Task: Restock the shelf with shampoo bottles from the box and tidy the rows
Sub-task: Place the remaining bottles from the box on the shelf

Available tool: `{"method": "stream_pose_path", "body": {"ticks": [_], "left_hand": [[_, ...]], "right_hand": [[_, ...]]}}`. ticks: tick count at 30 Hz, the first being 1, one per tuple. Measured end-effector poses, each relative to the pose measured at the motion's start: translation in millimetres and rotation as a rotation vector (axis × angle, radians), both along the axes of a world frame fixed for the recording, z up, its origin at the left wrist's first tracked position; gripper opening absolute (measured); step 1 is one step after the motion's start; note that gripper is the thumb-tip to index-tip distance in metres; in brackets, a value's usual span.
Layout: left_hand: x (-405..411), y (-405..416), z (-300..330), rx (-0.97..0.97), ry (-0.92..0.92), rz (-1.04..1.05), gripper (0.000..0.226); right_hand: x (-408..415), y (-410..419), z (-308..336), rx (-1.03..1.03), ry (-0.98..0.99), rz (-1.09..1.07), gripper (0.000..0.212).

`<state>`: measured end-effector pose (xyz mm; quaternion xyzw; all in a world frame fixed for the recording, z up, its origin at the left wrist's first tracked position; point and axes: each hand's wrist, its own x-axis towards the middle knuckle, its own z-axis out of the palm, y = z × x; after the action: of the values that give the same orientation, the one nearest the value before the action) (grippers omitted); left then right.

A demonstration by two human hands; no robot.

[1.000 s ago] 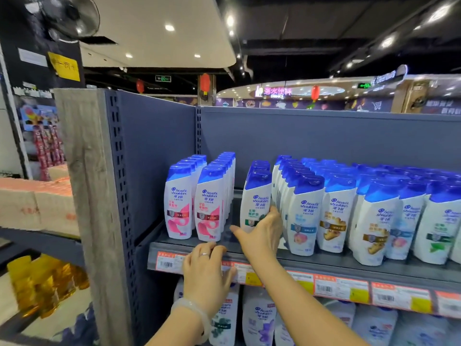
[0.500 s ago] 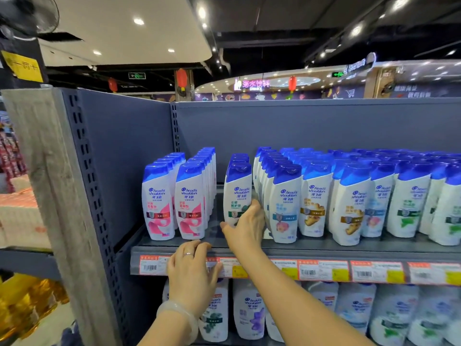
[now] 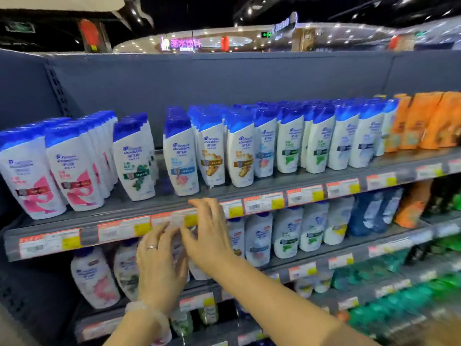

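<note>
White Head & Shoulders bottles (image 3: 181, 161), orange price tags (image 3: 264, 203), empty hands (image 3: 209, 236)

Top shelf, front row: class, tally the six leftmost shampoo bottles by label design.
Pink-swirl bottles: 2
Green-leaf bottles: 1
Peach bottles: 1
Ginger bottles: 2
Total: 6

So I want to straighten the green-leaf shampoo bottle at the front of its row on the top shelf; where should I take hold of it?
Probably at its white body just under the blue cap. The green-leaf shampoo bottle leans left, with an open gap on its right, so the right hand could come from the front with fingers in that gap and the thumb on the label face.
</note>
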<state>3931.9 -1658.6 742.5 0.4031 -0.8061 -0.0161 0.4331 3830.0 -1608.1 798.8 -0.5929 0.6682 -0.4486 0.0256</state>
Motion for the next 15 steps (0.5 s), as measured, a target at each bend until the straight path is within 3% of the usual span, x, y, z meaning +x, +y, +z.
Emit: {"method": "stream_pose_path", "body": {"ticks": [6, 15], "left_hand": [[-122, 101, -29, 0.080, -0.237, -0.195, 0.052], [-317, 304, -67, 0.209, -0.373, -0.563, 0.047]], "right_hand": [[-118, 123, -67, 0.314, 0.090, -0.210, 0.053], [-288, 354, -112, 0.408, 0.045, -0.586, 0.055]]}}
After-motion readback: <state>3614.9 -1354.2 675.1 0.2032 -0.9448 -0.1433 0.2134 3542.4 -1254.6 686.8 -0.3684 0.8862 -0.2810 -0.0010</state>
